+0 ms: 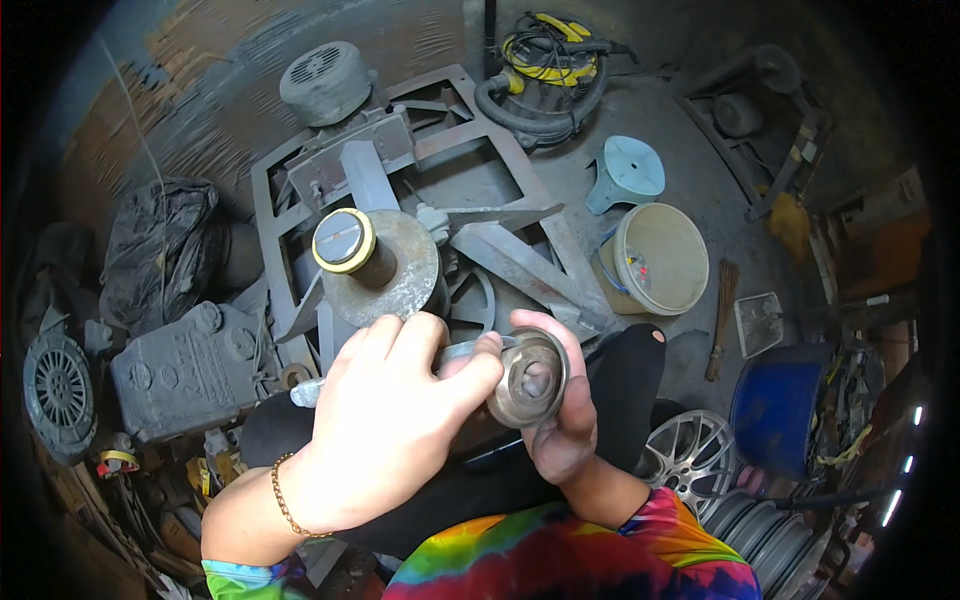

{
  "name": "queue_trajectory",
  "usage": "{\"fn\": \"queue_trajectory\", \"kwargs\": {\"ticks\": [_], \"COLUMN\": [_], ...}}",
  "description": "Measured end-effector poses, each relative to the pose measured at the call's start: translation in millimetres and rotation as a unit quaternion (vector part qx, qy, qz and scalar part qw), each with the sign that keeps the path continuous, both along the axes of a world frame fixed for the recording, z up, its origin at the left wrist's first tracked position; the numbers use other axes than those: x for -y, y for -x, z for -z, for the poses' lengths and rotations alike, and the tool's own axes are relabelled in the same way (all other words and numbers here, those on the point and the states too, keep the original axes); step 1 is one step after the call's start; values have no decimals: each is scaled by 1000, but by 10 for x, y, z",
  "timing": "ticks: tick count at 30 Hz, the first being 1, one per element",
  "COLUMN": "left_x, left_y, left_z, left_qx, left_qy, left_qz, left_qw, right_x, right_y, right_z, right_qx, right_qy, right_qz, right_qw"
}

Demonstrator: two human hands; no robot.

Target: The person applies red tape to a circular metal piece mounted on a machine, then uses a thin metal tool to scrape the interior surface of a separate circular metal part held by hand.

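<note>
My right hand [572,425] is closed around a round, hollow metal part [527,402], its fingers along the rim and its open face turned up toward me. In my left hand [385,425] is a thin flat metal tool [462,350], pinched between thumb and fingers. Its tip reaches the rim of the round part; its pale lumpy end sticks out on the left side of the hand. What kind of tool it is I cannot make out. Just beyond my hands stands a spindle with a round metal plate [400,285] and a yellow-rimmed cap [344,240] on top.
A steel frame with an electric motor [326,84] stands ahead. To the right are a bucket [655,262], a light-blue stool [630,168], a vacuum cleaner [550,90], a broom [722,320] and a blue container [775,405]. Alloy wheels [690,455] lie near my right knee; metal castings [195,370] sit left.
</note>
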State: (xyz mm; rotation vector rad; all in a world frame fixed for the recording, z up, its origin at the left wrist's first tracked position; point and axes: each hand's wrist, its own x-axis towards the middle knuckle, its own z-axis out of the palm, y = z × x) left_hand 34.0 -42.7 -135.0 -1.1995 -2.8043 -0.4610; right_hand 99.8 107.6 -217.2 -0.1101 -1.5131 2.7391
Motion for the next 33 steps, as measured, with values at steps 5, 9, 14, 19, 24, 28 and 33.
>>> {"fn": "queue_trajectory", "kwargs": {"ticks": [5, 9, 14, 19, 24, 28, 33], "left_x": [20, 18, 21, 25, 6, 21, 50], "left_y": [-11, -18, -7, -31, -54, -40, -4], "left_z": [4, 8, 32, 34, 4, 22, 26], "left_qx": [-18, -12, -15, -32, -13, -5, -10], "left_qy": [3, 12, -3, 13, 20, 20, 5], "left_qz": [3, -2, 7, 0, -11, -13, 2], "left_qw": [1000, 1000, 1000, 999, 1000, 1000, 1000], "right_x": [-4, 24, 9, 31, 77, 86, 124], "right_y": [-13, -21, -22, -15, -31, -32, -33], "right_z": [23, -4, 26, 48, 171, 182, 120], "right_qx": [-2, 4, 7, -28, -61, -68, -32], "right_qy": [-22, -7, 3, 23, 0, -24, 16], "right_qz": [2, 15, 8, -16, 6, 13, -5], "right_qw": [1000, 1000, 1000, 999, 998, 997, 999]}}
